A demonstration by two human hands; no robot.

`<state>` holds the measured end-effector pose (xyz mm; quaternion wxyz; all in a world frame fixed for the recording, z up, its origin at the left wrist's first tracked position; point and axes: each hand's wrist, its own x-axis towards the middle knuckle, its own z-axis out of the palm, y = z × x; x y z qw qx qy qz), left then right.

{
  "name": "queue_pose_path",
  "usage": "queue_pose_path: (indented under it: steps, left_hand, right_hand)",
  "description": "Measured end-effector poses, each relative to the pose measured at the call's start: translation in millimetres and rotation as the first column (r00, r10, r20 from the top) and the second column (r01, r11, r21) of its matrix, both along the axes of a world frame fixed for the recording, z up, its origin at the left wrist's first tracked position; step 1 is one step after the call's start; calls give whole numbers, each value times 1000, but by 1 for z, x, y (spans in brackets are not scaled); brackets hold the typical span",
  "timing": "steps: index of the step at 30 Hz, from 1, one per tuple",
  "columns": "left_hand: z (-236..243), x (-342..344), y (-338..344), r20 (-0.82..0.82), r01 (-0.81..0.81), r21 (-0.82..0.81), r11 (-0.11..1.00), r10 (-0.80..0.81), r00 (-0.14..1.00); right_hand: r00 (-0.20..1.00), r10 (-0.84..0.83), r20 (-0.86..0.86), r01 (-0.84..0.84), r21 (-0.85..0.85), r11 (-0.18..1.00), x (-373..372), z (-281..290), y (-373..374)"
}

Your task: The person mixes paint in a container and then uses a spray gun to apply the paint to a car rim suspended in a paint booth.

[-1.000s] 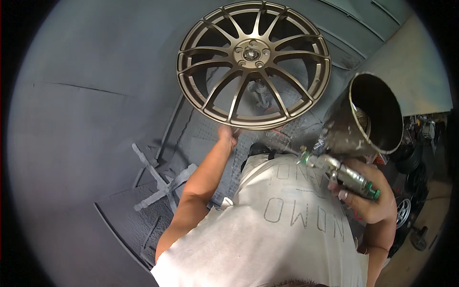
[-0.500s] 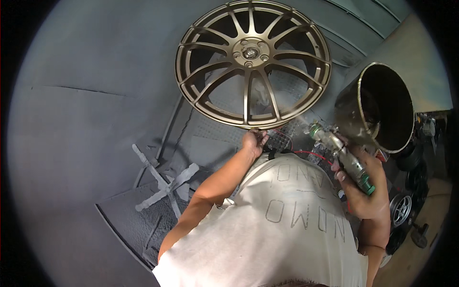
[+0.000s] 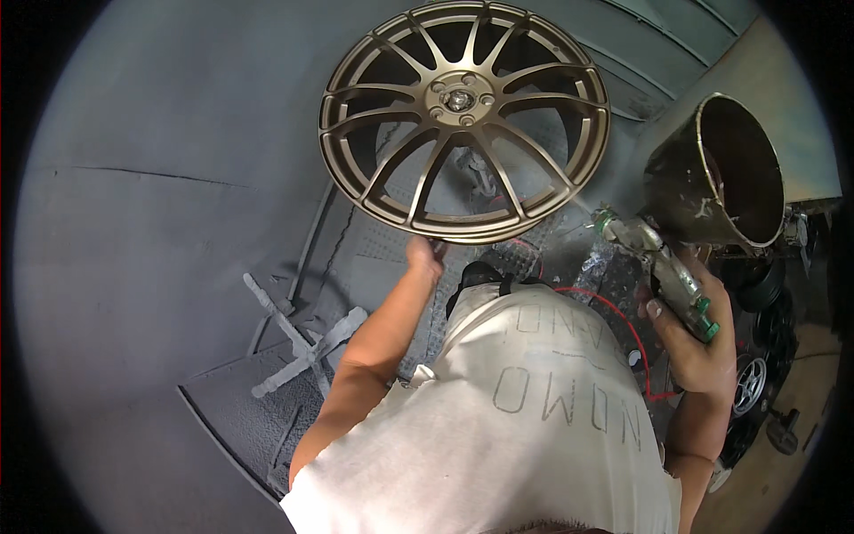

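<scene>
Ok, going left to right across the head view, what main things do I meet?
Grey cross-shaped stand → bronze wheel → spray gun body → small-looking silver wheel.

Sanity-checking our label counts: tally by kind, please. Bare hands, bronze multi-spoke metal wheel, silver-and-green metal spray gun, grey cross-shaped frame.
Bare hands: 2 (left hand, right hand)
Bronze multi-spoke metal wheel: 1
Silver-and-green metal spray gun: 1
Grey cross-shaped frame: 1
Total: 5
</scene>
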<state>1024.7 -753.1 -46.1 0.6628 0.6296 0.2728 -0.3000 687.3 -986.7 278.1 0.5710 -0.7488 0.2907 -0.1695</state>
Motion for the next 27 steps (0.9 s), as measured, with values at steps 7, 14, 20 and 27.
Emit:
queue_pose_path:
  steps: [7,14,20,27]
  left_hand:
    - [4,23,16,-124,158,-43,987,-162,979]
    - [3,-35,-5,-78,122,-185,975,-138,987]
    - [3,-69,-26,-276,109,-194,975,-161,948]
    - [-3,-61,-26,-255,108,-207,972,-160,954]
  right_hand:
    - [987,162,7,-155,343,926,-5,29,-1]
    - [947,312,81,-316,43,948,19,40,15]
    - [988,143,58,-148,92,985,22,15,6]
    - [999,-52,5,53,-107,993,15,-4,-4]
